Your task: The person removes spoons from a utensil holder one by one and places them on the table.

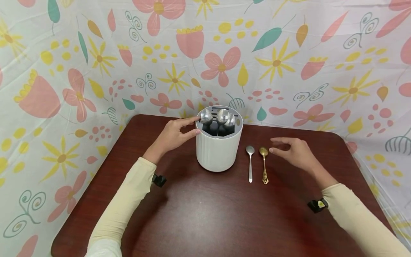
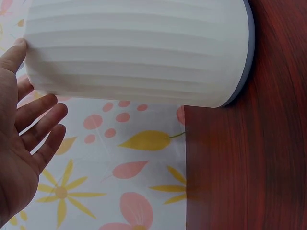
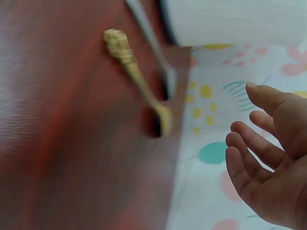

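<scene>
Spoons in white holder
Left hand, fingers extended, touches it; right hand, relaxed, hovers beside gold spoon.

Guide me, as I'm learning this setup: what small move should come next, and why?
Probably lower the right hand and pinch the gold spoon. That hand is empty and close to it, while the left hand touches the holder. Other spoons stand in there; the gold and silver ones lie outside.
</scene>
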Action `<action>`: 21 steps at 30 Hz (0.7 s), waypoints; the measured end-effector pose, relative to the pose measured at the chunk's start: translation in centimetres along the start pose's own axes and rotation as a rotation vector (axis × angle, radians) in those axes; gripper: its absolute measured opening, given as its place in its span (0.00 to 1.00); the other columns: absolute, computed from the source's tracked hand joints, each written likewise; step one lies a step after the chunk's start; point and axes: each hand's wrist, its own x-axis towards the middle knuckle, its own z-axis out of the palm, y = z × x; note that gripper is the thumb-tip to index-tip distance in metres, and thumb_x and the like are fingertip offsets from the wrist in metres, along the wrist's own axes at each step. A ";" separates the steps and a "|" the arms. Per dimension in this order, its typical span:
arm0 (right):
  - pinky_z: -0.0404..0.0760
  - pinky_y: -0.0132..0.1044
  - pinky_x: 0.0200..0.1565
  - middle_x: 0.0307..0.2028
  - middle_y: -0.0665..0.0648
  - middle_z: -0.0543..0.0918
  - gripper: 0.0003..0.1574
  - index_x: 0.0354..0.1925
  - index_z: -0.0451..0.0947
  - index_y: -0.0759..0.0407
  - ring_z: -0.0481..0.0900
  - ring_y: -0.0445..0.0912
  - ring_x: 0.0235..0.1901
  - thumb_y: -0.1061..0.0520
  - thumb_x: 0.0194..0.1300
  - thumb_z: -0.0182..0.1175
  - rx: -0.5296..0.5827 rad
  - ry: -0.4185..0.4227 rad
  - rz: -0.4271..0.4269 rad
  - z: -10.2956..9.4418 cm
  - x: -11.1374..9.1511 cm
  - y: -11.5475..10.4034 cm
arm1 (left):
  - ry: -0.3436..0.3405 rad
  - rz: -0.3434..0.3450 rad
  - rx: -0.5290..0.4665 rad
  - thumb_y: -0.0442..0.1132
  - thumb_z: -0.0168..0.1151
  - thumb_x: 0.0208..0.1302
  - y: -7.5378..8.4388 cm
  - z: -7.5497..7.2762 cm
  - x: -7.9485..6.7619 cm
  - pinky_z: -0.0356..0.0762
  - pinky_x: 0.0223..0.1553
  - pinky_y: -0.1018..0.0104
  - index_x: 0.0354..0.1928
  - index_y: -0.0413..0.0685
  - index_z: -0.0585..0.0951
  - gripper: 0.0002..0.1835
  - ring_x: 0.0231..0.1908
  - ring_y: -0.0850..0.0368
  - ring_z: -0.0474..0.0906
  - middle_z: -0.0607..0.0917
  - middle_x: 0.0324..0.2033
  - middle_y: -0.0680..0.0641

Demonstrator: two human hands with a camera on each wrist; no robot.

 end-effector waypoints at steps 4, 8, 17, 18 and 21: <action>0.75 0.33 0.39 0.41 0.53 0.91 0.24 0.56 0.87 0.50 0.86 0.50 0.44 0.43 0.64 0.72 -0.009 0.050 -0.042 -2.0 0.5 -2.4 | 0.003 0.003 -0.008 0.56 0.67 0.69 -0.1 0.0 -0.1 0.77 0.58 0.54 0.69 0.58 0.79 0.29 0.59 0.47 0.79 0.83 0.62 0.50; 0.73 0.28 0.35 0.37 0.50 0.90 0.20 0.53 0.88 0.48 0.86 0.46 0.38 0.45 0.64 0.73 0.003 0.086 -0.078 -3.5 1.1 -4.6 | 0.008 0.007 -0.015 0.56 0.68 0.68 -0.1 0.0 -0.1 0.77 0.59 0.54 0.69 0.58 0.79 0.29 0.59 0.47 0.79 0.83 0.62 0.50; 0.76 0.20 0.37 0.36 0.48 0.89 0.20 0.51 0.89 0.47 0.84 0.35 0.35 0.44 0.62 0.74 0.058 0.081 -0.098 -5.0 2.9 -8.5 | 0.009 -0.001 -0.008 0.56 0.68 0.68 -0.1 0.1 -0.1 0.77 0.58 0.56 0.68 0.59 0.79 0.29 0.58 0.57 0.79 0.83 0.61 0.52; 0.77 0.19 0.37 0.36 0.48 0.89 0.20 0.51 0.89 0.47 0.84 0.36 0.35 0.43 0.62 0.74 0.068 0.080 -0.097 -5.1 3.1 -8.9 | 0.009 -0.002 -0.008 0.56 0.68 0.68 -0.1 0.1 -0.1 0.77 0.58 0.56 0.68 0.59 0.79 0.29 0.58 0.57 0.79 0.83 0.61 0.52; 0.78 0.21 0.40 0.38 0.51 0.90 0.21 0.51 0.89 0.48 0.85 0.39 0.37 0.43 0.62 0.74 0.099 0.071 -0.100 -5.3 3.5 -9.9 | 0.009 -0.005 -0.005 0.56 0.68 0.68 -0.1 0.1 -0.1 0.77 0.58 0.57 0.68 0.60 0.79 0.29 0.57 0.58 0.79 0.84 0.61 0.52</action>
